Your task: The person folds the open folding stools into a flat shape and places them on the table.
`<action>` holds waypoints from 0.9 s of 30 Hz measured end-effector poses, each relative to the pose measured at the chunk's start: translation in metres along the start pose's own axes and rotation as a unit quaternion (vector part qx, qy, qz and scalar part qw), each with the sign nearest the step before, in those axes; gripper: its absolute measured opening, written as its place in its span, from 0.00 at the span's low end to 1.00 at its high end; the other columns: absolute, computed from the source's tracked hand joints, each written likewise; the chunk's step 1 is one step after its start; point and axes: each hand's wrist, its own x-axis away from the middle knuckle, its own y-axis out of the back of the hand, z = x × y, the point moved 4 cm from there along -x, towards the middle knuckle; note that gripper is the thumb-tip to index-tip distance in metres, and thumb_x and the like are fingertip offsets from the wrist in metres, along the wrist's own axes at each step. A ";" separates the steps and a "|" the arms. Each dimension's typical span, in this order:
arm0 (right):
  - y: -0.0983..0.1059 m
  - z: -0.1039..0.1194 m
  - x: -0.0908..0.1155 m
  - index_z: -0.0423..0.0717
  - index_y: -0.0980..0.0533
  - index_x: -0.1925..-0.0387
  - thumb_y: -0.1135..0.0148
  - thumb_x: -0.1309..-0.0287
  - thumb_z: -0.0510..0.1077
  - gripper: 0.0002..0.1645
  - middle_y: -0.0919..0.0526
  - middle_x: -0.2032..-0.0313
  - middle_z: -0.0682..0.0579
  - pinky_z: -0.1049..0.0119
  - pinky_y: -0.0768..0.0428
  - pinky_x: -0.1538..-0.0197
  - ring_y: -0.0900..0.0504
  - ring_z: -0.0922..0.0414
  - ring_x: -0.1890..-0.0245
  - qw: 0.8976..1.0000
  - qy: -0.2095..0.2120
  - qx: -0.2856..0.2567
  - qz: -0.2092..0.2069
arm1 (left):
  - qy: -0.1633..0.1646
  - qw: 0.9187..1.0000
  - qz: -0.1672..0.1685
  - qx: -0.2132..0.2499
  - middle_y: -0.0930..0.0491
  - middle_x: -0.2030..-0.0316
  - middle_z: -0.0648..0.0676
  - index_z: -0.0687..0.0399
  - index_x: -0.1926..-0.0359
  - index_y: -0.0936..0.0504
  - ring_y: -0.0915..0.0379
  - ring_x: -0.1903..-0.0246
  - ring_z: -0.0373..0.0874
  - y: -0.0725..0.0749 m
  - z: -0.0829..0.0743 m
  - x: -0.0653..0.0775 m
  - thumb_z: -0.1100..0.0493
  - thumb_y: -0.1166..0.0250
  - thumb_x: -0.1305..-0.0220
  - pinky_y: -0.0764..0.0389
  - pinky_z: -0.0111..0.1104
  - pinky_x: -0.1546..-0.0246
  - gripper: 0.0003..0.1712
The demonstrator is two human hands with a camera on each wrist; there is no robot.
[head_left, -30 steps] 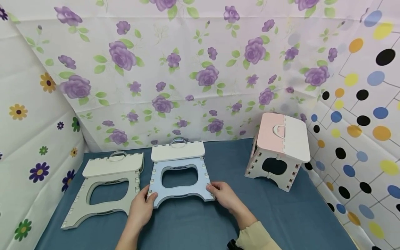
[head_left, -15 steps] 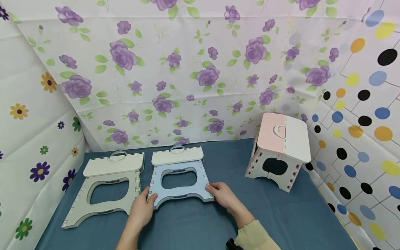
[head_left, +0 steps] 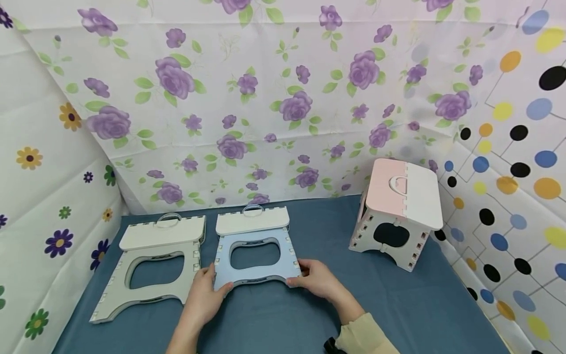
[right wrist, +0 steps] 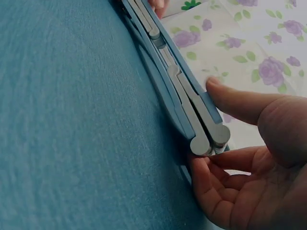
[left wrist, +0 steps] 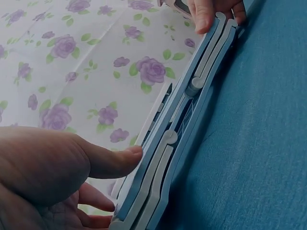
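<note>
A folded step stool (head_left: pixel 254 235), pale blue with a white top panel and a wire-like handle, lies at the middle of the blue cloth in the head view. My left hand (head_left: pixel 205 296) grips its near left corner, thumb at the front edge. At the near right corner my right hand (head_left: pixel 322 282) holds it with the thumb on the edge and fingers curled below, as the right wrist view shows. The stool's folded legs (left wrist: pixel 160 167) face the left wrist camera. To the left lies a second folded stool (head_left: pixel 152 268), grey-green with a white panel.
An unfolded stool (head_left: pixel 402 196) with a pink and white top stands upright at the back right. Blue cloth (head_left: pixel 274 327) covers the table. A floral curtain (head_left: pixel 283 108) hangs behind, with patterned sheets at both sides.
The blue stool's far end has come down a little, leaving it flatter. Both thumbs have slid from its upper face to its near edge. The other stools have stayed put.
</note>
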 end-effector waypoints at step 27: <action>-0.006 -0.003 -0.001 0.36 0.28 0.25 0.11 0.51 0.50 0.56 0.25 0.59 0.51 0.57 0.29 0.59 0.29 0.53 0.62 0.991 -0.010 0.125 -0.041 | -0.018 1.000 0.003 -0.010 0.46 0.25 0.80 0.79 0.21 0.46 0.45 0.26 0.76 -0.008 -0.005 0.001 0.73 0.29 0.32 0.36 0.64 0.30 0.47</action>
